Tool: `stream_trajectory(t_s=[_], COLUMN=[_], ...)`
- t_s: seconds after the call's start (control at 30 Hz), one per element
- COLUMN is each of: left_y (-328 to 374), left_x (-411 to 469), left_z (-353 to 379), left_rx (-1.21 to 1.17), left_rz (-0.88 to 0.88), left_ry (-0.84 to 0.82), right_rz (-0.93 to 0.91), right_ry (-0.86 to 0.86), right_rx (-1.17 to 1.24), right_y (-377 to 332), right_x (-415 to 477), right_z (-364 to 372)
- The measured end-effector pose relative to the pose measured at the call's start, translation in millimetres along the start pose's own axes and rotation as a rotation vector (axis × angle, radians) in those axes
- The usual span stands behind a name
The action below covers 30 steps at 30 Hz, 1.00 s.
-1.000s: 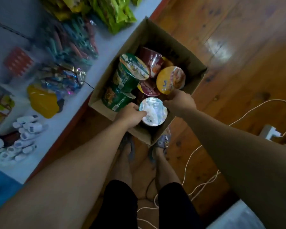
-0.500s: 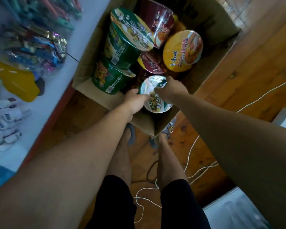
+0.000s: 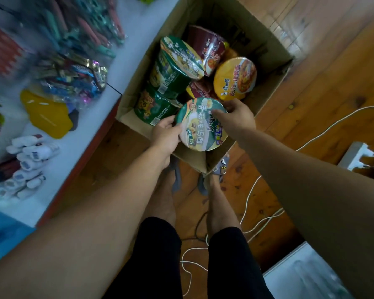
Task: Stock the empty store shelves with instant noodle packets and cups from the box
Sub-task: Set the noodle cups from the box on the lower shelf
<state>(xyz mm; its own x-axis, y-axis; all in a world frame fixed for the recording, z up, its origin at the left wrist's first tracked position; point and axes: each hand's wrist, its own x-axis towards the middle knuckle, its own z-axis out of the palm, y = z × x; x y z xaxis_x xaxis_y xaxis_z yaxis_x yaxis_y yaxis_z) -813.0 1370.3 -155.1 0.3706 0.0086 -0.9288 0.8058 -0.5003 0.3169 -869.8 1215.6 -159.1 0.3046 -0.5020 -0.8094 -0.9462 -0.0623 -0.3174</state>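
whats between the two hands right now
A green-lidded noodle cup, gripped on either side by the left hand and right hand, over the box's near corner; the head view shows it.

Both hands, the left hand (image 3: 165, 134) and right hand (image 3: 235, 118), grip a green-lidded noodle cup (image 3: 200, 124) between them (lid tilted upward) above the near corner of the cardboard box (image 3: 266, 39).

Motion blur smears the coloured packets (image 3: 73, 24) on the worktop (image 3: 89, 137), perhaps clips or pens. The box (image 3: 266, 48) runs past the top edge. The green-lidded cup (image 3: 201, 126) hides its own body.
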Motion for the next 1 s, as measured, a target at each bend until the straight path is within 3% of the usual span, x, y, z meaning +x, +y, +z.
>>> stream_trajectory(t_s=[0.2, 0.5, 0.77, 1.0], left_y=[34, 67, 65, 53], left_x=[-63, -193, -350, -458], left_z=[-35, -106, -194, -297], left_rx=[-0.061, -0.298, -0.498, -0.696], left_rz=[0.108, 0.312, 0.569, 0.764], left_ry=[0.013, 0.043, 0.197, 0.398], right_rz=[-0.045, -0.292, -0.622, -0.879], right_ry=[0.003, -0.004, -0.096, -0.287], right_rx=[0.157, 0.225, 0.274, 0.282], right_y=[-38, -89, -167, -245], right_x=[-72, -208, -353, -474], right_z=[-31, -72, -97, -65])
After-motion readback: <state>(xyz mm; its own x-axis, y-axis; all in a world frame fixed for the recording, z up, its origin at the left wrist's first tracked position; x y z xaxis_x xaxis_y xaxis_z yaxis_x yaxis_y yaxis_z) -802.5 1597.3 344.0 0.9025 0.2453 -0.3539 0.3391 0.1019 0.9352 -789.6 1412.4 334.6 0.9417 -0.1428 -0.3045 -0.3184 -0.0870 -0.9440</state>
